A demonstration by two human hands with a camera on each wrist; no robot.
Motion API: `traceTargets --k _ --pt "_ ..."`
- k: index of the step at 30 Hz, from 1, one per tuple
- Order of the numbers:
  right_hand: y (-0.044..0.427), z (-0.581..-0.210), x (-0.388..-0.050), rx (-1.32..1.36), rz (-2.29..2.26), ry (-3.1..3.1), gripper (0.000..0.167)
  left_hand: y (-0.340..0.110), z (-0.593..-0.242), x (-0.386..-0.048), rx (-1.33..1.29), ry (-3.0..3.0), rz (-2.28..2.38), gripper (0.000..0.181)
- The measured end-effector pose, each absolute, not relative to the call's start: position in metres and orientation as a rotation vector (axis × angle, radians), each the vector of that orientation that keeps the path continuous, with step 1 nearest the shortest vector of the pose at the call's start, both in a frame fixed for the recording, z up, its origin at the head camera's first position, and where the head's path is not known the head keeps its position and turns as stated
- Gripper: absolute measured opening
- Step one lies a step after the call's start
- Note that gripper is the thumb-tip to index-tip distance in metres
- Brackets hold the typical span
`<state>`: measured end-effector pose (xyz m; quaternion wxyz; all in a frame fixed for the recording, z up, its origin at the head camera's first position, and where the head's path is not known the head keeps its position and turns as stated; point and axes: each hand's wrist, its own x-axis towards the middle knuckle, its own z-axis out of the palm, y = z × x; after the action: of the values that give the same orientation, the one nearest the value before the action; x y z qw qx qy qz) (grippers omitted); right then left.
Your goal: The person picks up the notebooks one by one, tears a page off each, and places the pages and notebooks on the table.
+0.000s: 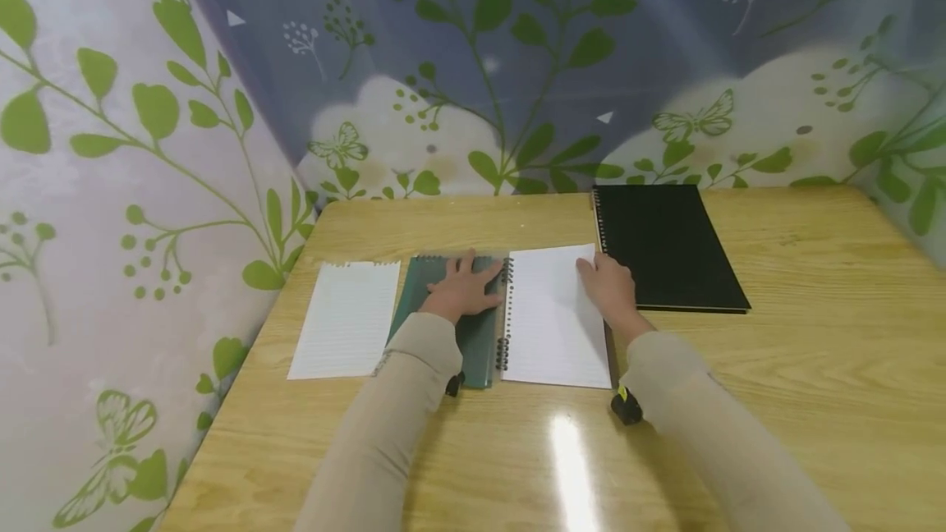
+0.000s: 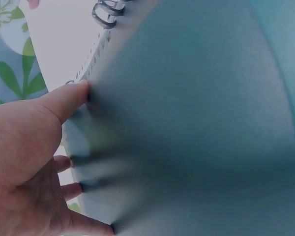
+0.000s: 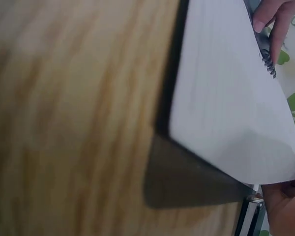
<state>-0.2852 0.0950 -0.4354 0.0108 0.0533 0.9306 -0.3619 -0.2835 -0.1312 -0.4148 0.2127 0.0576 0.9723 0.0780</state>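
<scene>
The spiral notebook (image 1: 504,347) lies open on the table (image 1: 813,401), where we see the left hand (image 1: 464,289) with fingers spread on its green cover (image 1: 477,351) and the right hand (image 1: 612,287) pinching 1 page (image 1: 557,318), which we judge light, soft, easily torn, best held by its corner.

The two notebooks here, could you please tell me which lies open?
The green-covered notebook, with its white page showing; the black notebook lies closed.
</scene>
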Motion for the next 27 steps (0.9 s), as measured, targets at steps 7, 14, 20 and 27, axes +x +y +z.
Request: traceTargets --k 7,14,20,27 --pt "0.087 -0.437 -0.284 0.078 -1.094 2.874 0.033 -0.138 -0.416 -0.281 0.096 2.693 0.245 0.062" --pt "0.095 -0.436 -0.274 0.072 -1.087 2.837 0.039 -0.129 -0.414 -0.282 0.114 2.676 0.298 0.06" --pt "0.094 -0.438 -0.263 0.063 -1.157 2.785 0.033 -0.128 -0.416 -0.28 0.095 2.673 0.299 0.059" --pt "0.099 -0.44 -0.261 0.03 -1.188 2.765 0.033 -0.126 -0.411 -0.281 0.077 2.679 0.326 0.059"
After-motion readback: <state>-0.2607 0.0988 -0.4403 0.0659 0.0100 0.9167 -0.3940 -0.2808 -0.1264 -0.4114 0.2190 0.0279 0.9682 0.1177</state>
